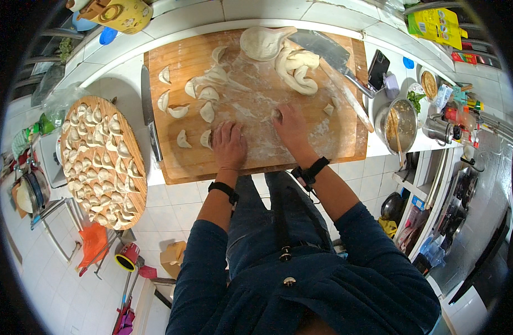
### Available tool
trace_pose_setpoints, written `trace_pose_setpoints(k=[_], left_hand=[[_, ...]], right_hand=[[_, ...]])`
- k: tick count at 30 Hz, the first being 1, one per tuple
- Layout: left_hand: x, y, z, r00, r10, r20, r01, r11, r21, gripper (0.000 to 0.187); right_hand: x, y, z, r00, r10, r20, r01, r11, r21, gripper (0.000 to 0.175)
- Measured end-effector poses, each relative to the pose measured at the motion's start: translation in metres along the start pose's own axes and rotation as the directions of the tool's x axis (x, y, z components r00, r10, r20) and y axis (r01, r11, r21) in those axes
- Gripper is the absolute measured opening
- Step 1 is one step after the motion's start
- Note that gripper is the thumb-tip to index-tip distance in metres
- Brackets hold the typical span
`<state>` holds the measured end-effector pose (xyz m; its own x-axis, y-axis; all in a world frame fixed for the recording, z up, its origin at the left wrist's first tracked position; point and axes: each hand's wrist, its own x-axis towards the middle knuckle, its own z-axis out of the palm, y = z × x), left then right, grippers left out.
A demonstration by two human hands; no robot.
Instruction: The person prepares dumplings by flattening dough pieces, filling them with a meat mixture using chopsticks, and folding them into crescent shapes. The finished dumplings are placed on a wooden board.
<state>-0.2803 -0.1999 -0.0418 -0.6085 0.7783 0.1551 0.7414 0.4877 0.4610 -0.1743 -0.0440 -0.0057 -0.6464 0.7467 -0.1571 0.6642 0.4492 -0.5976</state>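
Note:
My left hand (230,144) rests palm down on the floured wooden board (256,155), against a folded dumpling (206,139) that it partly covers. What lies under its fingers is hidden. To the right, my right hand (291,125) is on the board with curled fingers. A pale bit, perhaps dough, shows at its fingertips, but I cannot tell if it is gripped. Several more dumplings (183,139) lie on the board's left side. Behind my right hand sits a coiled rope of dough (304,83). A small cut dough piece (328,109) lies to its right.
A scoop of flour (260,44), a cleaver (323,46) and a rolling pin (344,92) occupy the board's back right. Left stand a knife (147,100) and a round board (141,176) crowded with dumplings. A metal filling pot (407,140) and phone (378,69) are right.

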Motion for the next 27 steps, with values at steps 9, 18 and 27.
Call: trace_pose_setpoints(k=[9,18,27], left_hand=[[0.0,0.001,-0.002,1.0,0.001,-0.001,-0.001,1.0,-0.009,0.031],[0.0,0.002,-0.005,0.999,-0.004,0.037,0.004,1.0,-0.015,0.032],[0.001,0.003,-0.006,0.999,-0.013,0.035,0.013,1.0,-0.023,0.032]], right_hand=[[0.0,0.007,0.002,0.998,-0.061,0.001,0.06,0.993,0.103,0.036],[0.001,0.008,0.004,0.995,-0.103,-0.014,0.103,0.995,-0.012,0.038],[0.003,-0.007,-0.003,0.995,0.036,0.09,-0.04,0.998,0.039,0.042]])
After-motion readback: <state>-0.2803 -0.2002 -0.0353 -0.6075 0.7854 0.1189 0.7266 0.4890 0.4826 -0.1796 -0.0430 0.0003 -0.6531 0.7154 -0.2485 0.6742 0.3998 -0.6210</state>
